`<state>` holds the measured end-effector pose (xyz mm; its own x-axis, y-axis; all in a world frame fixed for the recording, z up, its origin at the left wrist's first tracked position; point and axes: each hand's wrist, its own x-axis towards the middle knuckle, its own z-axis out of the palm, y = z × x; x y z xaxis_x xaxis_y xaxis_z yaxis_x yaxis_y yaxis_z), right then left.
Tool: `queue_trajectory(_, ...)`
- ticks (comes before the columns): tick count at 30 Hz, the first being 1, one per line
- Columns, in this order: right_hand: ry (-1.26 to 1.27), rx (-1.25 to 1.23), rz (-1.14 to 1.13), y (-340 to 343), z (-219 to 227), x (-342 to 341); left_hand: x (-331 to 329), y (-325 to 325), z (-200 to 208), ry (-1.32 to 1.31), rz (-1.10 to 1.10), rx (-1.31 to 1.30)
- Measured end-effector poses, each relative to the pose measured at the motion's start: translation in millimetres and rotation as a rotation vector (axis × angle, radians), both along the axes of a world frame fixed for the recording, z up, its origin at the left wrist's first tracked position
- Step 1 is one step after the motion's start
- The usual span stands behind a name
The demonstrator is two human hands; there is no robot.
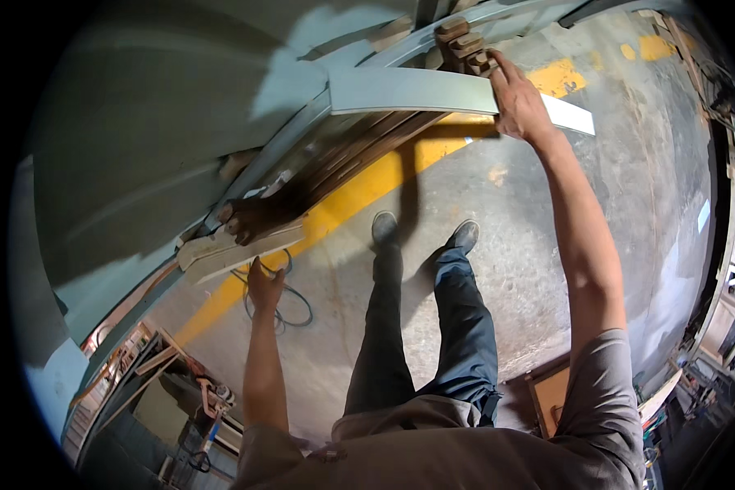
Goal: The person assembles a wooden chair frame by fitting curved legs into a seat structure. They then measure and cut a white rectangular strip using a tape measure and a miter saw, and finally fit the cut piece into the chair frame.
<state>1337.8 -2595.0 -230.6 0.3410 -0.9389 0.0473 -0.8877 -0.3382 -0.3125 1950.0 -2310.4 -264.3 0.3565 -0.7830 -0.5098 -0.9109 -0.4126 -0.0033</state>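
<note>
A long white board [416, 90] runs across the upper middle, its right end sticking out past my hand. My right hand [521, 102] is wrapped over this board, fingers reaching its far edge beside some brown wooden blocks [463, 42]. Lower left, my left hand [265, 287] is just below a pale wooden board [245, 251], with a fingertip at its near edge. Its index finger and thumb are apart; the other fingers are hard to make out. Dark brown wooden lengths [343, 159] lie between the two boards, along a grey metal frame [282, 139].
A large grey-green panel [155, 139] fills the upper left. Beneath me is a concrete floor [523, 286] with a yellow stripe [359, 192]. A thin hose or cable [298, 300] loops near my left hand. Clutter with tools [208, 400] stands lower left; racks [731, 327] line the right.
</note>
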Motion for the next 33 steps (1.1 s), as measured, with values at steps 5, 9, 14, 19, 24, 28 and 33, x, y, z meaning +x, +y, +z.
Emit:
queue_trajectory(5, 0.086, 0.008, -0.005, 13, 22, -8, -29, -32, 31, -0.302, -0.090, -0.403)
queue_trajectory(9, 0.016, -0.062, 0.021, 43, -1, -21, -12, -24, 18, -0.135, -0.138, -0.251)
queue_trajectory(14, 0.040, -0.003, -0.116, 63, -1, -17, -17, -18, 4, 0.089, 0.010, -0.148)
queue_trajectory(19, 0.059, -0.016, -0.391, 66, -9, -16, -38, -18, 1, 0.146, 0.164, -0.048)
queue_trajectory(24, 0.051, 0.028, -0.475, 62, -17, -15, -46, -2, 1, 0.135, 0.247, -0.110)
queue_trajectory(28, 0.032, 0.115, -0.551, 62, -8, -17, -55, -5, -1, 0.103, 0.296, -0.123)
queue_trajectory(33, 0.028, 0.105, -0.492, 63, -15, -24, -66, 11, 3, 0.216, 0.274, -0.206)
